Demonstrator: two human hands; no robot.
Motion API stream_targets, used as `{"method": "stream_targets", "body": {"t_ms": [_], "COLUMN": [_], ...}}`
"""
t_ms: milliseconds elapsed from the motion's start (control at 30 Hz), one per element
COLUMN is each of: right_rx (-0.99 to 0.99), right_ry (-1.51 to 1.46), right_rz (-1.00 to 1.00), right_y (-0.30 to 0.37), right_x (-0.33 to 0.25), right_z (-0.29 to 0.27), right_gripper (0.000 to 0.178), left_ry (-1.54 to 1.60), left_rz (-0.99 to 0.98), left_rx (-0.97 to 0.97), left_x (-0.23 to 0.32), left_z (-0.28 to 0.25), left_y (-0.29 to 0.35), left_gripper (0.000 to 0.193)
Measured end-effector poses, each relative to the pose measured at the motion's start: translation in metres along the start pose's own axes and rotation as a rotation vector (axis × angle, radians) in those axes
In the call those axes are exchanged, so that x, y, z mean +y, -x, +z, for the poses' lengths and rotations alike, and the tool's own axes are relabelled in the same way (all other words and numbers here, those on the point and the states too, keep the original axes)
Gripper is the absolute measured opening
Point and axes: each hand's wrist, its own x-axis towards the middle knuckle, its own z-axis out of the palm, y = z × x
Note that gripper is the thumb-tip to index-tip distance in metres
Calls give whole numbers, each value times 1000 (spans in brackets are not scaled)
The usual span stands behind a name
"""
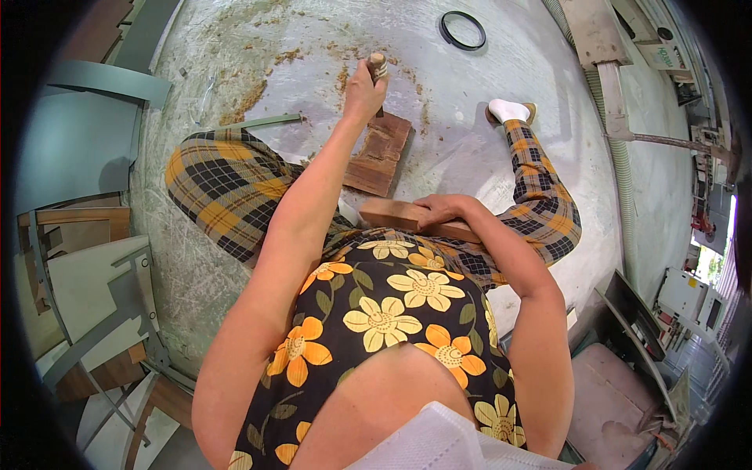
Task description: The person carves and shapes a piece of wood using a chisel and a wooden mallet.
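Observation:
My left hand (366, 94) is closed round the wooden handle (377, 63) of a chisel, held upright with its end up. The chisel's dark blade goes down to the far edge of a brown wooden board (378, 160) lying on the floor between my legs. A recess with rough edges shows in the board's face. Close to my lap, my right hand (443, 210) grips a long squared wooden block (389, 212), which lies crosswise near my waist. My fingers and forearm hide part of that block.
Wood shavings (249, 102) are scattered over the grey floor (439, 86) at the far left. A black ring (463, 31) lies farther off. Next to my left knee is a thin green strip (266, 121). Panels and frames (102, 290) stand at left; a ribbed hose (627, 211) runs along the right.

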Motion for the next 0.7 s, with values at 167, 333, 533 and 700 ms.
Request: {"method": "stream_targets", "body": {"t_ms": [167,333,533,700], "right_rx": [256,409,470,662], "right_ry": [-119,-133,-128,-229], "right_rz": [-124,-60,-48,-26], "right_y": [18,26,33,46], "right_x": [-13,-38,-43,-18], "right_z": [-30,-64,-44,-22], "right_gripper": [73,79,86,93], "left_ry": [64,69,87,110], "left_rz": [-53,15,10,39], "left_rx": [-39,85,133,154], "left_x": [14,7,6,8], "left_z": [0,-2,-5,-8], "left_y": [1,0,-7,0], "left_gripper": [39,39,38,39]}}
